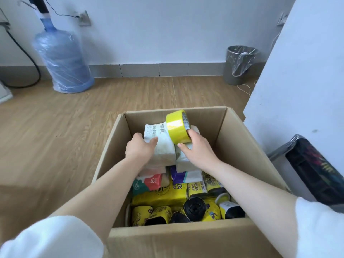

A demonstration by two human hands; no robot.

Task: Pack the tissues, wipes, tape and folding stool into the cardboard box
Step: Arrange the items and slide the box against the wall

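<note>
An open cardboard box (pixel 242 142) stands on the wooden floor in front of me. My left hand (pixel 138 148) grips a white tissue pack (pixel 162 144) lying on top of other packs at the box's far end. My right hand (pixel 197 148) holds a yellow roll of tape (pixel 176 126) upright above a second white pack (pixel 183 161). Below them lie a red and green wipes pack (pixel 149 183), a yellow tissue pack (pixel 162 196) and several yellow-and-black bag rolls (pixel 195 211). No folding stool is identifiable.
A wrapped blue water jug (pixel 63 58) stands at the back left by the wall. A grey bin with a plastic liner (pixel 240 65) is at the back right. A white panel (pixel 297 81) and a dark framed object (pixel 316 170) flank the box's right side.
</note>
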